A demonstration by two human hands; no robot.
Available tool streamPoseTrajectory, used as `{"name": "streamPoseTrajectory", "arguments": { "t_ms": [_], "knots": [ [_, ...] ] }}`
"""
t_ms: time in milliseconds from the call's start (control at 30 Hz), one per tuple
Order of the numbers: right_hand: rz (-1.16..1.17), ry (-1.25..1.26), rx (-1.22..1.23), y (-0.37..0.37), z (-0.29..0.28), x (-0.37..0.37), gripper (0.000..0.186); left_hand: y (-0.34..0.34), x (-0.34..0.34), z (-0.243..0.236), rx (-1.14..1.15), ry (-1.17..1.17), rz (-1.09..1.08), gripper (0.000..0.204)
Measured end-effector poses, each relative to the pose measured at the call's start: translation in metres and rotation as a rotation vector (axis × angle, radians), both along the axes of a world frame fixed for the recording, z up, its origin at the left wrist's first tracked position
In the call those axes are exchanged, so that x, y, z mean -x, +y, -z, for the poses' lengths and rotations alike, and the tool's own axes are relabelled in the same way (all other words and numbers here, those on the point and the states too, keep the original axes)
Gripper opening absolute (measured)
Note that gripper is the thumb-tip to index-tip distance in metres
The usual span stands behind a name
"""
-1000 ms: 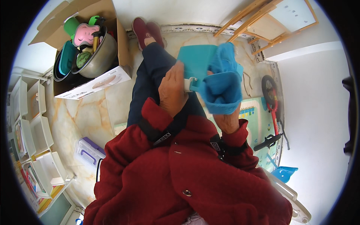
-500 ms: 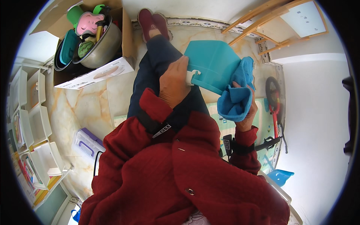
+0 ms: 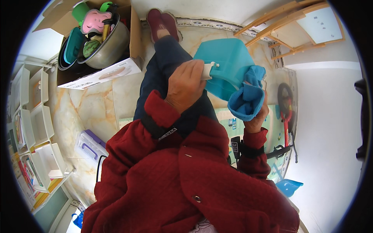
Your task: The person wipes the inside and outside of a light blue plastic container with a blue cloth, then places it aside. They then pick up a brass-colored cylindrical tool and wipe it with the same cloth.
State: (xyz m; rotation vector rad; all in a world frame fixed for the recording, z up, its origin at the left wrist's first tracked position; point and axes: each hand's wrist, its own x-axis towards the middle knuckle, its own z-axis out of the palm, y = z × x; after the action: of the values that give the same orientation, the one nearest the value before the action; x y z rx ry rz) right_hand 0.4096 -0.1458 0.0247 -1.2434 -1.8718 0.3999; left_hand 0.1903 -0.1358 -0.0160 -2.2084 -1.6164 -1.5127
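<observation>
Cloth wiping on a teal plastic bin [image 3: 227, 64]

Left hand [image 3: 185, 87] grips its white latch; right hand [image 3: 254, 116], clutching the bunched blue cloth [image 3: 245, 101], has slid lower along the side.

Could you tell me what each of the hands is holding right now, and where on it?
The left hand grips the turquoise plastic bin at its rim, by the white latch. The right hand holds a bunched blue cloth from below, against the bin's side.

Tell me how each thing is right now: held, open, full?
Bin: held tilted, left hand on its white handle.
Cloth: bunched in right hand, against the bin.
Cardboard box: open, full.
Metal bowl: in the box, holding toys.
Clear tub: lid on, on the floor.
</observation>
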Motion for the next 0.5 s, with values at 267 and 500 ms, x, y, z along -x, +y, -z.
{"name": "streamPoseTrajectory", "arguments": {
  "t_ms": [267, 500],
  "knots": [
    [0.016, 0.134, 0.052, -0.001, -0.032, 0.009, 0.038, 0.004, 0.018, -0.027, -0.074, 0.128, -0.057, 0.044],
    [-0.095, 0.335, -0.008, 0.001, -0.051, 0.015, 0.029, -0.004, 0.038, -0.066, -0.130, 0.172, -0.107, 0.045]
  ]
}}
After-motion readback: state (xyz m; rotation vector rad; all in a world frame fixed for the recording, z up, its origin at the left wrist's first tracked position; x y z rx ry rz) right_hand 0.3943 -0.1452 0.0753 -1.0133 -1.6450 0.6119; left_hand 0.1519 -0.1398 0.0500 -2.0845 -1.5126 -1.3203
